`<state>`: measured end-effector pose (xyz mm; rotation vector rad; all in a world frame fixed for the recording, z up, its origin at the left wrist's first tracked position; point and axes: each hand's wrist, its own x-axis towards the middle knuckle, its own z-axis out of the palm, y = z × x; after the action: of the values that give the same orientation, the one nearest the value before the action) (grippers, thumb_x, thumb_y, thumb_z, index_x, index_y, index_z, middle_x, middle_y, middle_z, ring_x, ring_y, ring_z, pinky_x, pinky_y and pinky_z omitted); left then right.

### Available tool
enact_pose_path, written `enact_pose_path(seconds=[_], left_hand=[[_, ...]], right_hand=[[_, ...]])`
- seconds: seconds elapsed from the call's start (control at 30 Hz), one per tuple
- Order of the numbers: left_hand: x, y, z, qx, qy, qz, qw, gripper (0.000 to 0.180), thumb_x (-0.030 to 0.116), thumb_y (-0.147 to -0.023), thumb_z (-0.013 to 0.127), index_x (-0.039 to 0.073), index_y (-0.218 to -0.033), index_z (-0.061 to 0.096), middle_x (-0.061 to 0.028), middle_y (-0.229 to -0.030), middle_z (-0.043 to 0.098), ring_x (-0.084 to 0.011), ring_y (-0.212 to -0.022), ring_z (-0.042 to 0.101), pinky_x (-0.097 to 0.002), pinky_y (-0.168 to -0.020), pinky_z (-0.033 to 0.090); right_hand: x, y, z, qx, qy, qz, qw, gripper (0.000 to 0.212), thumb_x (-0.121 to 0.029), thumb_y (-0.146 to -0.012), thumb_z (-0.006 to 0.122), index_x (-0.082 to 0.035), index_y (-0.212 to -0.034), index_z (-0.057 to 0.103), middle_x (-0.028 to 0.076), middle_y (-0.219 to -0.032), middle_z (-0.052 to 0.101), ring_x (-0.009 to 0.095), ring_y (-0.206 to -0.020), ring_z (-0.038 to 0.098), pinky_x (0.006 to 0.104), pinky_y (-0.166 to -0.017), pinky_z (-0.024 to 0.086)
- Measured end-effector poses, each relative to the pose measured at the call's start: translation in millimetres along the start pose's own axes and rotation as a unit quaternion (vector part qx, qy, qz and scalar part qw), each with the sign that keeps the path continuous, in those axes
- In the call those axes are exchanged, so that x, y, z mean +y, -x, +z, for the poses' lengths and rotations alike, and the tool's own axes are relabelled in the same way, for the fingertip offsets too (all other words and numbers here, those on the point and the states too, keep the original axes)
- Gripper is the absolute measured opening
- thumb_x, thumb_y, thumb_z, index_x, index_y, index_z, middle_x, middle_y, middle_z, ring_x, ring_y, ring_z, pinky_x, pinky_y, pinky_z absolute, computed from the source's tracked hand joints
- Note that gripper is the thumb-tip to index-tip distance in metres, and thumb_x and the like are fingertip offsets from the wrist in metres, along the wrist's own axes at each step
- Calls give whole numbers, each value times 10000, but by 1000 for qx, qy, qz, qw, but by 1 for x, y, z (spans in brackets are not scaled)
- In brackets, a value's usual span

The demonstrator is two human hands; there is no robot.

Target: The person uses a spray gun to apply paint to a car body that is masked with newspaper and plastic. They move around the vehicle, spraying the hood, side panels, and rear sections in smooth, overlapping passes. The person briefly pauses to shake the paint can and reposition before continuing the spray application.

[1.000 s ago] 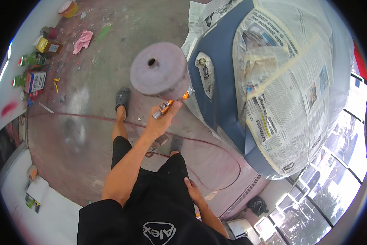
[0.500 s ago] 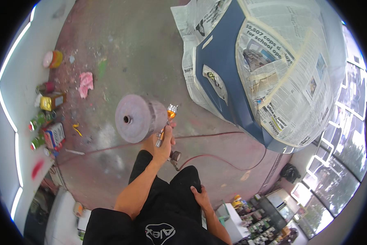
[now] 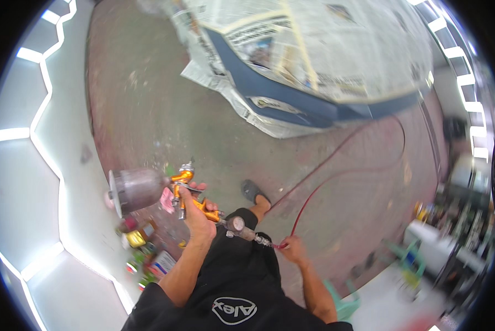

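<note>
My left hand is wrapped around the handle of a gold and silver spray gun. Its grey paint cup sticks out to the left, tipped on its side. Below the grip hangs a round pressure gauge with metal fittings leading toward my right. There my right hand is closed on the red air hose, close to the coupling. Ahead, well apart from the gun, stands a vehicle masked with newspaper, its blue-grey bumper left uncovered.
The hose loops across the stained floor toward the bumper's right end. Cans and boxes stand by the lit left wall, near a pink cloth. A green stool and a cluttered workbench are at right.
My right hand has left my thigh and now grips the hose. The spray gun has swung lower and left, its cup turned sideways. My view has turned, and a foot in a grey clog shows.
</note>
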<state>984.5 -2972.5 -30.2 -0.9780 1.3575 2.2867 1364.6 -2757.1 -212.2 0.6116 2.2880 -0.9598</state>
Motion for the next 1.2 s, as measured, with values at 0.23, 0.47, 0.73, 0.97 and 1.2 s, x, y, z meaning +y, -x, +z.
enact_pose_path(seconds=[0.23, 0.47, 0.73, 0.97, 1.2], left_hand=[[74, 20, -54, -74, -87, 19, 993, 555, 678, -1115, 548, 149, -1276, 605, -20, -1166, 663, -109, -637, 496, -322, -606, 482], [132, 7, -74, -96, -159, 53, 981, 576, 701, -1107, 543, 157, -1293, 577, -39, -1183, 659, -109, -655, 518, -312, -611, 485], [246, -87, -57, -151, -181, 134, 963, 627, 684, -1125, 510, 131, -1420, 502, -76, -1300, 637, -162, -724, 620, -347, -694, 570], [365, -247, -29, -193, -285, 219, 913, 571, 586, -1177, 471, 99, -1475, 471, -104, -1399, 604, -226, -869, 714, -384, -822, 614], [432, -332, 10, -348, -559, 188, 729, 574, 503, -1173, 545, 14, -1473, 541, -144, -1306, 650, -264, -1082, 697, -420, -968, 548]], right_hand=[[-28, 127, 126, 224, 41, 175, 958, 193, -184, -864, 797, -139, -1051, 774, 137, -1135, 778, 416, -1136, 735, 518, -894, 601], [-137, 118, 296, 68, -311, 309, 896, 244, -232, -917, 737, -83, -1088, 825, 264, -1096, 790, 471, -1073, 753, 530, -926, 596], [-227, 7, 210, 146, -275, 241, 919, 608, -188, -924, 678, -50, -1514, 619, 275, -1432, 692, 456, -1354, 647, 519, -1138, 523], [-558, -201, -36, 171, -235, 15, 957, 935, -471, -938, 822, -33, -1668, 437, 269, -1675, 497, 425, -1544, 494, 501, -1264, 418], [-790, -373, -90, 266, -391, -207, 856, 1043, -268, -895, 884, -22, -1724, 300, 248, -1769, 344, 411, -1545, 480, 468, -1211, 456]])
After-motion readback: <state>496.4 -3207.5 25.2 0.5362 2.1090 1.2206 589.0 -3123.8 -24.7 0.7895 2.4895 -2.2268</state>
